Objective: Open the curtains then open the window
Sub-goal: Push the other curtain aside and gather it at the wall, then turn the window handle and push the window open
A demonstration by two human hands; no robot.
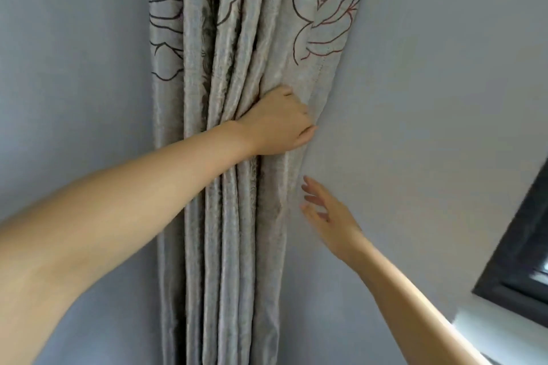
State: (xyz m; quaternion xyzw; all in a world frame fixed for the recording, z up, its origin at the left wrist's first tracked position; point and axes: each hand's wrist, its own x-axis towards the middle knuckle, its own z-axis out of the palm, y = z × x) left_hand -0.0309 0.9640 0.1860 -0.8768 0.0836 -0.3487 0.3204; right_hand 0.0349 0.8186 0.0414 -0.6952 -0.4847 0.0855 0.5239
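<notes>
Head-camera view, angled steeply: a beige curtain (237,68) is seen gathered into thick vertical folds against a pale grey wall (430,98), running from the top edge down to the bottom edge, left of centre. Outlined flowers in dark brown and dull red are printed across its upper part. The left hand (278,123) is reached in from the lower left on a bare forearm and is closed on the curtain's right-hand folds at mid-height, with the thumb laid along the hemmed edge; the other fingers are tucked into the fabric and mostly hidden. The right hand (326,207) is raised from the lower right, below the left hand, with its fingers spread and empty. Its fingertips are blurred and lie just beside the curtain's right edge; contact with the cloth or the wall cannot be told for certain. At the right edge, a dark window frame (516,264) is seen, uncovered and well apart from the bunched curtain, with a strip of glass inside it and a white ledge (489,329) beneath.
</notes>
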